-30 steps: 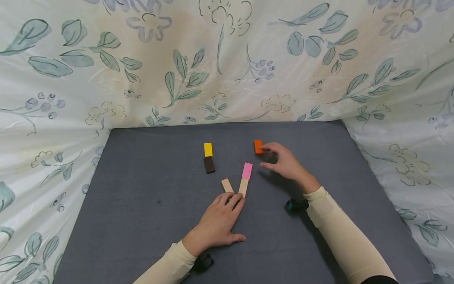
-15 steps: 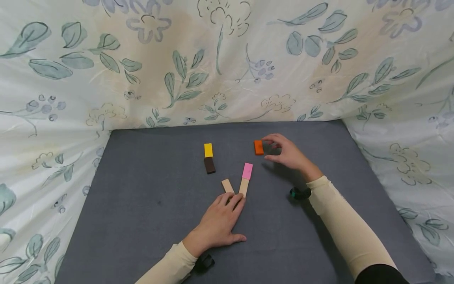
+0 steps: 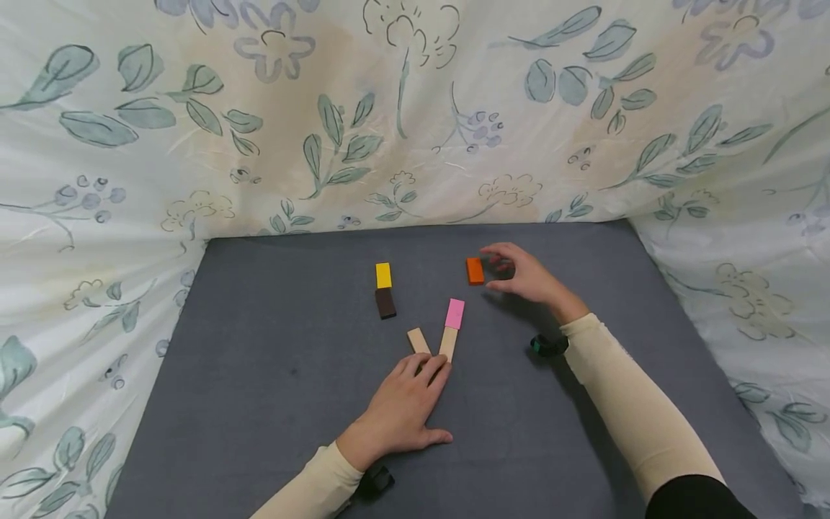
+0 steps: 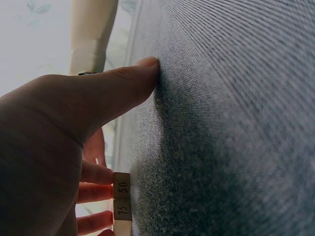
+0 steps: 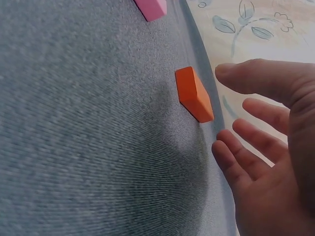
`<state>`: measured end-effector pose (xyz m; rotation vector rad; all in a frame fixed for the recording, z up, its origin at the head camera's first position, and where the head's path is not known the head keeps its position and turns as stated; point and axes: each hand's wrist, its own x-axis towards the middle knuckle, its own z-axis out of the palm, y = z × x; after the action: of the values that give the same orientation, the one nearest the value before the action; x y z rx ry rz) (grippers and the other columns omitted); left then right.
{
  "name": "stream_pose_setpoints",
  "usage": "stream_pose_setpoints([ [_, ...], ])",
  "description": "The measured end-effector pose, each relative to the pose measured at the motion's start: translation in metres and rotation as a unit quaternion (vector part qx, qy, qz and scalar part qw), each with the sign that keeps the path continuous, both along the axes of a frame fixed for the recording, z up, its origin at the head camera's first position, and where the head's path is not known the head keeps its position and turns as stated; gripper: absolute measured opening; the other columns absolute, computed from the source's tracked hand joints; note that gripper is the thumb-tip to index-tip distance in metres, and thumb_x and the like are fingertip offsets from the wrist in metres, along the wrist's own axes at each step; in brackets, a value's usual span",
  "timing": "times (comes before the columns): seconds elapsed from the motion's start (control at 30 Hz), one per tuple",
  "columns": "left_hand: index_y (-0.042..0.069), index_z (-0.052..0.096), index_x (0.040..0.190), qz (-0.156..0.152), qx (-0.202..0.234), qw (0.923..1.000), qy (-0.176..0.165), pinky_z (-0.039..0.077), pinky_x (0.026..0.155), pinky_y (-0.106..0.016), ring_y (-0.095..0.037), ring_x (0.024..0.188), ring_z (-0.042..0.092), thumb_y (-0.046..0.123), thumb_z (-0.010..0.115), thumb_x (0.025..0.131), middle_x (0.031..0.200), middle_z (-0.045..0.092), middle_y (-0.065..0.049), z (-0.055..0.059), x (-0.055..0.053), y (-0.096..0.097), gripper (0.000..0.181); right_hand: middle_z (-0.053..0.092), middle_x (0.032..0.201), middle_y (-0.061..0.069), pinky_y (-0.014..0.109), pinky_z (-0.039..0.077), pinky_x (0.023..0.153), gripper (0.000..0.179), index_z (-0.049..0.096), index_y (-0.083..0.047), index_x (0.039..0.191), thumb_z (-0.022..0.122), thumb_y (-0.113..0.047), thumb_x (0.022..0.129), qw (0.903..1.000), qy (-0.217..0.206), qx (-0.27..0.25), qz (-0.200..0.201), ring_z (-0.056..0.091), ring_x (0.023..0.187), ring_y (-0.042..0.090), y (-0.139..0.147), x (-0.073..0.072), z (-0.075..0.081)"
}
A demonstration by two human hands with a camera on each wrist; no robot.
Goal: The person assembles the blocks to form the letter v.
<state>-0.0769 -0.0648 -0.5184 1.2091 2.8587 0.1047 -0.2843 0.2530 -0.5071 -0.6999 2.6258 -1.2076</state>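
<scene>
My left hand point(image 3: 403, 407) lies on the cloth, palm down, with its fingertips on the near ends of two plain wooden blocks. The left plain block point(image 3: 418, 340) and the right plain block point(image 3: 448, 343) stand in a V shape. In the left wrist view, block ends marked 50 point(image 4: 121, 187) and 75 point(image 4: 122, 210) show at the fingertips. A pink block point(image 3: 455, 314) continues the right arm of the V. My right hand point(image 3: 527, 275) hovers with loosely spread fingers just right of an orange block point(image 3: 475, 271), apart from it and holding nothing.
A yellow block point(image 3: 383, 275) and a dark brown block point(image 3: 385, 303) lie end to end, left of the V. Dark grey cloth point(image 3: 259, 375) covers the table. A floral curtain point(image 3: 415, 144) hangs along its back and sides.
My right hand has drawn back from the orange block, slightly up and to the right, and its fingers are off it. The left hand and the blocks stay in place.
</scene>
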Motion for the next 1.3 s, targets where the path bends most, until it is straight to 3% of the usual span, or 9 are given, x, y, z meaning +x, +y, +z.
stream_pose_setpoints([
  [0.53, 0.01, 0.049, 0.163, 0.005, -0.002, 1.0, -0.006, 0.034, 0.124, -0.047, -0.029, 0.143, 0.044, 0.082, 0.076, 0.082, 0.162, 0.045, -0.008, 0.001, 0.0, 0.0, 0.111, 0.052, 0.154, 0.02, 0.058, 0.045, 0.113, 0.074, 0.05, -0.003, 0.159, 0.085, -0.006, 0.094, 0.9996, -0.027, 0.012, 0.0, 0.054, 0.132, 0.039, 0.0, -0.009, -0.008],
  [0.9, 0.01, 0.048, 0.163, 0.007, -0.007, 0.9999, -0.009, 0.034, 0.124, -0.047, -0.029, 0.144, 0.043, 0.082, 0.076, 0.083, 0.162, 0.045, -0.008, 0.001, 0.0, 0.0, 0.111, 0.053, 0.154, 0.024, 0.057, 0.047, 0.112, 0.074, 0.049, 0.001, 0.158, 0.085, -0.004, 0.094, 0.9991, -0.041, 0.004, 0.01, 0.054, 0.133, 0.041, 0.0, -0.014, -0.006],
  [1.3, 0.01, 0.048, 0.163, 0.007, -0.012, 0.9998, -0.01, 0.034, 0.124, -0.047, -0.029, 0.144, 0.043, 0.082, 0.076, 0.083, 0.162, 0.044, -0.008, 0.003, 0.0, 0.002, 0.111, 0.055, 0.153, 0.023, 0.056, 0.047, 0.111, 0.072, 0.052, 0.001, 0.157, 0.085, -0.005, 0.093, 0.999, -0.034, 0.025, 0.014, 0.055, 0.131, 0.04, -0.001, -0.018, -0.01],
])
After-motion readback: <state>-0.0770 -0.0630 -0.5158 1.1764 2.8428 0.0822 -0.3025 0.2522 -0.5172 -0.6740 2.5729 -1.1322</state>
